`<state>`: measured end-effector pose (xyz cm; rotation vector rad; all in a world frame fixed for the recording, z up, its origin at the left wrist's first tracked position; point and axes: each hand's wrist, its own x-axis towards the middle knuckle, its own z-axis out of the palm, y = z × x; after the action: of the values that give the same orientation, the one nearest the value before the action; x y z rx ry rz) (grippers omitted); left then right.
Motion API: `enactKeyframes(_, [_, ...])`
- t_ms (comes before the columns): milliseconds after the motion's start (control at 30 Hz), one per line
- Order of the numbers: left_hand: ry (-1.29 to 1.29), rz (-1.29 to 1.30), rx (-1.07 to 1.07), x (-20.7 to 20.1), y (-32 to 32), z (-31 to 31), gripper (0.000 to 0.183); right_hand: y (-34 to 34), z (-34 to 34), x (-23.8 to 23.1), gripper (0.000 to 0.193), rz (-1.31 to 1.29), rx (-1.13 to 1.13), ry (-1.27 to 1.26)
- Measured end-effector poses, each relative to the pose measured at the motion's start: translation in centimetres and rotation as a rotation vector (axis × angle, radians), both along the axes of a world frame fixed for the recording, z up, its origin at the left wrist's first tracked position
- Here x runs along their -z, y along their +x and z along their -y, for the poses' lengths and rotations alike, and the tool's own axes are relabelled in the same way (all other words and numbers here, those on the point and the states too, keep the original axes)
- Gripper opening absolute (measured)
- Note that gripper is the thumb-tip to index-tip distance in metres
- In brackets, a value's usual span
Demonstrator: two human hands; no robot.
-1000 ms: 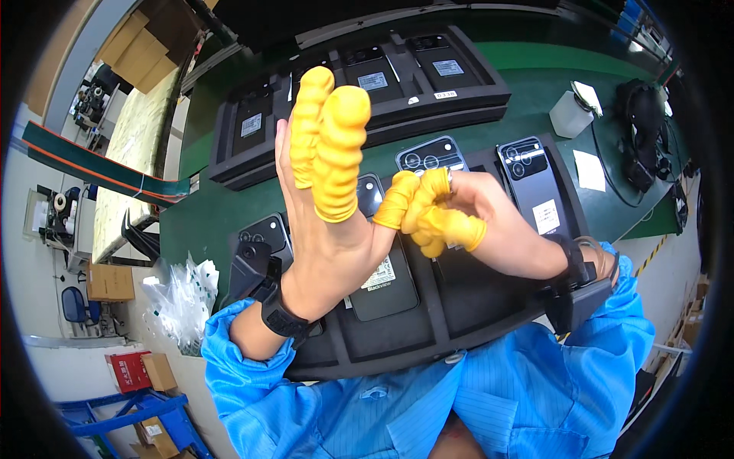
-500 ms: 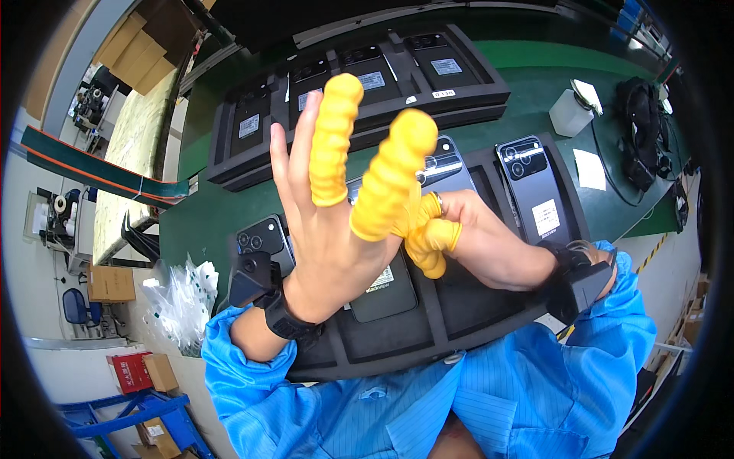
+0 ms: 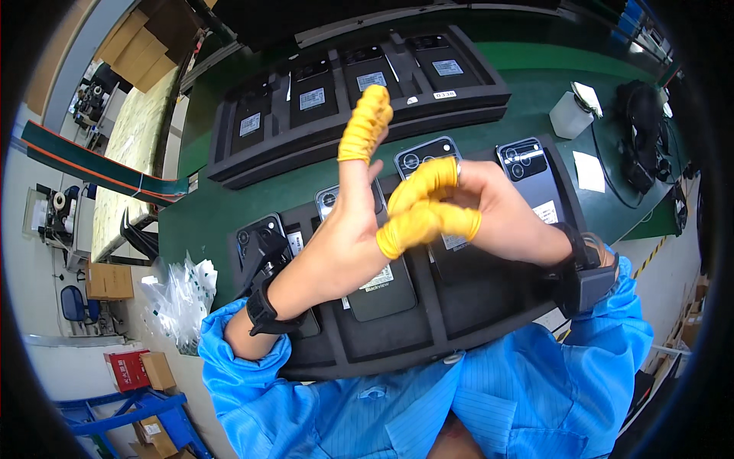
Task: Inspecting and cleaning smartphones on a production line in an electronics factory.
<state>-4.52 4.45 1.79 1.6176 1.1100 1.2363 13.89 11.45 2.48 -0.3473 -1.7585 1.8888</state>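
Observation:
My left hand (image 3: 340,241) is raised with its index finger stretched up and its thumb pointing right. Yellow ribbed finger cots cover that index finger (image 3: 367,126) and the thumb (image 3: 403,232). My right hand (image 3: 512,214) wears yellow cots on its thumb and index finger, which close around the end of the left thumb's cot. Below both hands lies a black foam tray (image 3: 413,353) with smartphones in its slots: one dark phone (image 3: 384,297) under the left wrist, another (image 3: 527,172) right of my right hand. A further phone (image 3: 428,148) is partly hidden by my hands.
Behind, a second black foam tray (image 3: 451,113) holds several phones with white labels. Clear plastic bags (image 3: 187,298) lie at the left edge of the green table (image 3: 527,73). To the right are a white container (image 3: 571,116), a white paper (image 3: 589,170) and a black bag (image 3: 638,130).
My left hand has turned sideways, its index finger lower and tilted, its thumb swung right. The right fingers have risen from the thumb's base area to pinch around its tip.

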Motion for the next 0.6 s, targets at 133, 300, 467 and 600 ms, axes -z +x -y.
enactKeyframes(133, [0.077, -0.126, 0.137, 0.19, -0.2, 0.0, 0.134, 0.15, -0.65, 0.08, 0.022, 0.001, -0.17, 0.224])
enactKeyframes(300, [0.121, -0.193, 0.227, 0.05, -0.26, 0.15, 0.144, 0.71, -0.88, -0.38, 0.022, 0.032, -0.23, 0.348])
enactKeyframes(467, [0.125, -0.248, 0.287, -0.24, -0.2, 0.37, 0.146, 0.47, -0.79, -0.44, 0.022, -0.135, -0.194, 0.569])
enactKeyframes(600, [0.157, -0.291, 0.346, 0.11, -0.16, 0.19, 0.153, 0.54, -0.46, -0.42, 0.02, -0.104, -0.201, 0.597])
